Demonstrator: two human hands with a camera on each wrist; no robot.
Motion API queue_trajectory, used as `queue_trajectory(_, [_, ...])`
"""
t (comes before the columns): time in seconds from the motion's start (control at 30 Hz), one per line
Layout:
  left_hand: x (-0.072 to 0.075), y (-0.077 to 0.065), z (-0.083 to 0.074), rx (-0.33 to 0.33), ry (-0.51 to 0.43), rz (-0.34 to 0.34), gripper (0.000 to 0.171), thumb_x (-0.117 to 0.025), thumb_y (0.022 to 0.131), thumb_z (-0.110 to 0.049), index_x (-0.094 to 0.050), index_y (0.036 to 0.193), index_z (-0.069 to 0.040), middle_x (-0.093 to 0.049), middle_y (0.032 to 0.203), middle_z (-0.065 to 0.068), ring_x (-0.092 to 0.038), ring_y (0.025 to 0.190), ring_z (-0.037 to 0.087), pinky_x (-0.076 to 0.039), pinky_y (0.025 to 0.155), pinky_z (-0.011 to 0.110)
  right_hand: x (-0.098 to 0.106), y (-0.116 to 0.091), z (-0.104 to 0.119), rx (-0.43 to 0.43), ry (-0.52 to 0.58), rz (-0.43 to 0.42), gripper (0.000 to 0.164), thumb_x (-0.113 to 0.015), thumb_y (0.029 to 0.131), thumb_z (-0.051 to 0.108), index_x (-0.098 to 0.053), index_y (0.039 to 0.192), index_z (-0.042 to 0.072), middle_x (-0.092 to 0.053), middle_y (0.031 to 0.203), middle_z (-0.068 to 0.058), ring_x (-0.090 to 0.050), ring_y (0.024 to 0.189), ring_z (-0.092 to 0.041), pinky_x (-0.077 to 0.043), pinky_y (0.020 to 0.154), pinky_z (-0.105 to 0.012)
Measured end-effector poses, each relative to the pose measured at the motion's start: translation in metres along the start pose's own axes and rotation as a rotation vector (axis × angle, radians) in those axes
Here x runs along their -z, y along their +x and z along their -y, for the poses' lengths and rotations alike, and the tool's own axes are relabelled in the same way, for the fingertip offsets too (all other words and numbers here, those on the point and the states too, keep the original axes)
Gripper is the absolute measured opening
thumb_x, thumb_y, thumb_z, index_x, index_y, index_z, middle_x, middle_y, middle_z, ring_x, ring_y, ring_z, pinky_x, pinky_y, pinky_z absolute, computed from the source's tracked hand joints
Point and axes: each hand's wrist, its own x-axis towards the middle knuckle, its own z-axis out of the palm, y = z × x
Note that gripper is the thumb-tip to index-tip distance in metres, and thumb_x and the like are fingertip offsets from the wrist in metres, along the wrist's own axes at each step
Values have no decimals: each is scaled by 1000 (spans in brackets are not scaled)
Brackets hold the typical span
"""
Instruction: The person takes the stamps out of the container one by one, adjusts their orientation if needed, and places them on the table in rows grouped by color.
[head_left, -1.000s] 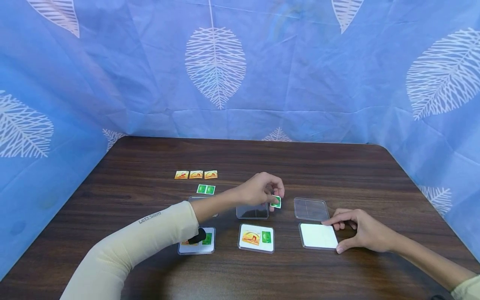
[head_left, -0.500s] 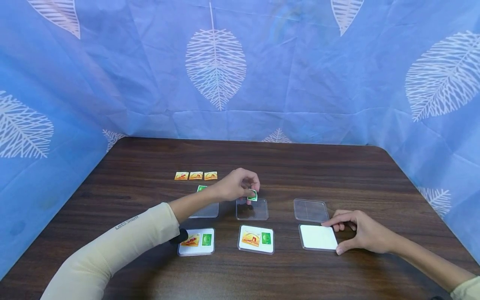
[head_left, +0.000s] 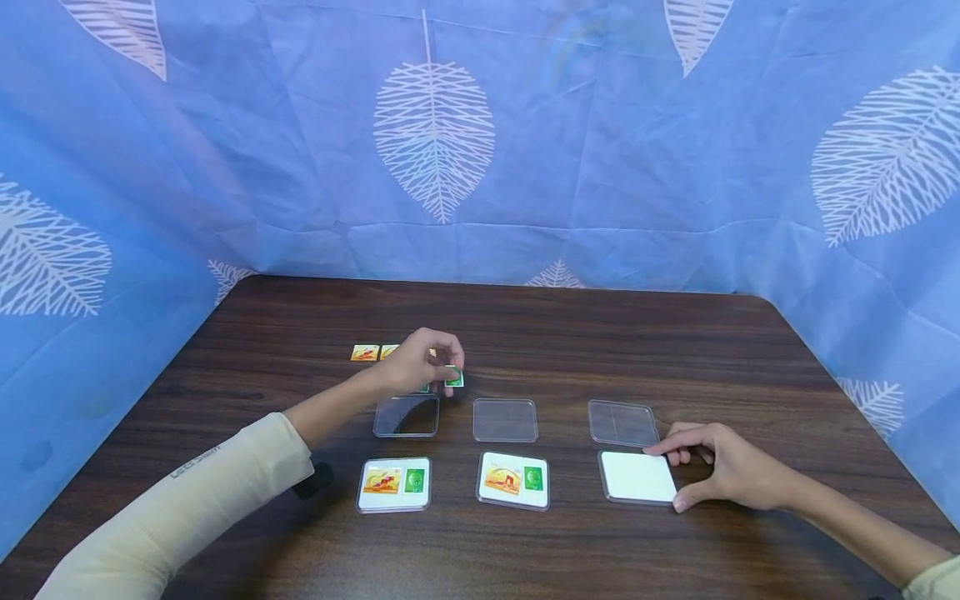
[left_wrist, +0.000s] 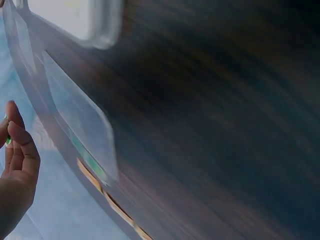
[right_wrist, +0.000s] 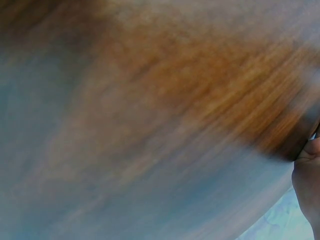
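– What's shifted since half a second ago?
– The left hand [head_left: 420, 364] has swung left, from above the middle lid [head_left: 506, 419] to left of centre, taking the held stamp [head_left: 453, 377] along. The right hand [head_left: 727, 468] has stayed put.
– Where does that stamp sit in the grip?
– At the very tips, clamped between thumb and fingers, its green face showing past the thumb. In the left wrist view it's only a green sliver at the left edge.
– What's around it?
– The left lid [head_left: 406, 418] lies just below the hand in the frame. Another green stamp [head_left: 424, 389] peeks out under the hand, which also partly covers the row of orange stamps [head_left: 365, 353].
– And the right hand?
– Right of centre, gripping the white case [head_left: 637, 477] by its right side: index at the upper corner, thumb at the lower. The right lid [head_left: 622, 423] lies just above that case.
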Motion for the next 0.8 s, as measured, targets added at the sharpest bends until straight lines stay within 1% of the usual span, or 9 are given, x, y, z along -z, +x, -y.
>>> queue_trajectory(0.13, [11, -7, 9, 15, 1, -26, 10, -65, 94, 13, -63, 93, 4, -59, 91, 13, -72, 69, 24, -51, 57, 32, 0, -1, 0, 6, 7, 0, 56, -90, 73, 2, -73, 126, 5, -51, 83, -3, -45, 75, -16, -34, 58, -30])
queue_trajectory(0.23, [19, -11, 15, 37, 16, -53, 7, -65, 94, 13, -64, 98, 8, -61, 95, 16, -72, 70, 24, -51, 57, 31, 0, -2, -1, 4, 15, 2, 56, -90, 73, 2, -72, 126, 5, -51, 84, -3, -45, 76, -16, -34, 58, -30])
queue_trajectory(0.33, [26, -15, 19, 73, 32, -85, 13, -65, 93, 14, -65, 106, 11, -61, 99, 17, -72, 71, 24, -52, 59, 32, 0, -3, -2, 3, 17, 1, 56, -90, 73, 2, -72, 126, 5, -51, 84, -3, -46, 76, -16, -35, 58, -29])
queue_trajectory(0.43, [33, -19, 24, 97, 50, -108, 18, -66, 92, 14, -65, 110, 12, -60, 102, 16, -73, 73, 23, -54, 61, 32, 0, -3, -2, 1, 18, -3, 56, -90, 73, 1, -73, 126, 5, -51, 84, -3, -46, 76, -16, -35, 58, -29])
queue_trajectory(0.5, [36, -22, 27, 105, 53, -123, 19, -66, 92, 14, -64, 111, 11, -59, 101, 14, -73, 73, 22, -55, 62, 33, 0, -3, -2, 1, 18, -5, 56, -90, 73, 1, -73, 125, 5, -51, 84, -3, -46, 76, -16, -35, 58, -29])
queue_trajectory(0.57, [41, -24, 30, 98, 46, -135, 20, -67, 91, 14, -64, 111, 12, -58, 98, 14, -73, 74, 23, -55, 62, 33, 0, -3, -2, 1, 13, -7, 56, -90, 73, 2, -73, 125, 5, -51, 84, -2, -46, 76, -16, -35, 58, -29])
queue_trajectory(0.73, [51, -31, 36, 86, 28, -167, 19, -68, 90, 14, -65, 108, 12, -61, 92, 13, -73, 75, 28, -56, 62, 34, 0, -2, -2, 5, -8, -13, 56, -91, 72, 4, -73, 125, 7, -52, 83, -1, -46, 75, -15, -33, 56, -30])
queue_trajectory(0.8, [55, -33, 38, 99, 40, -173, 20, -68, 90, 14, -65, 110, 12, -61, 90, 13, -72, 75, 30, -57, 63, 35, 0, -2, -1, 6, -13, -16, 56, -91, 72, 4, -73, 125, 7, -52, 83, -1, -46, 75, -15, -32, 56, -30])
